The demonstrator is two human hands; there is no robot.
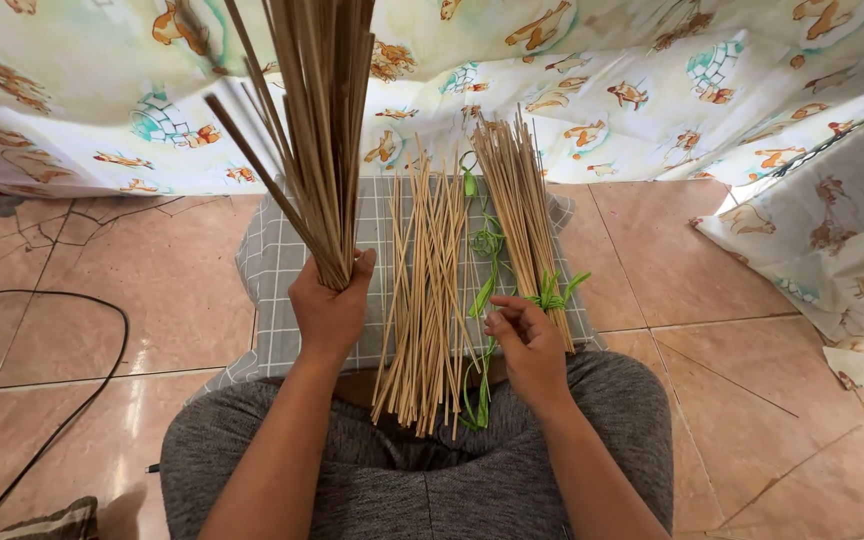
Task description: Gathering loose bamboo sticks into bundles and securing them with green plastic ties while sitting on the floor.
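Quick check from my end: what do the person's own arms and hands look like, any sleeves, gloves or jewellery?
Both forearms are bare, with no sleeves in view. The left hand and right hand wear no gloves, and no rings, watch or bracelets are visible. Below the arms, grey knit fabric clothing covers the lap.

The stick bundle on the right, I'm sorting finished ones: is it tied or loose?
Tied: a green string is knotted around the right stick bundle near its lower end, beside the right hand.

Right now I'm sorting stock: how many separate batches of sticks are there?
3: one bunch upright in the left hand, one loose pile on the grey cushion, one tied bundle by the right hand.
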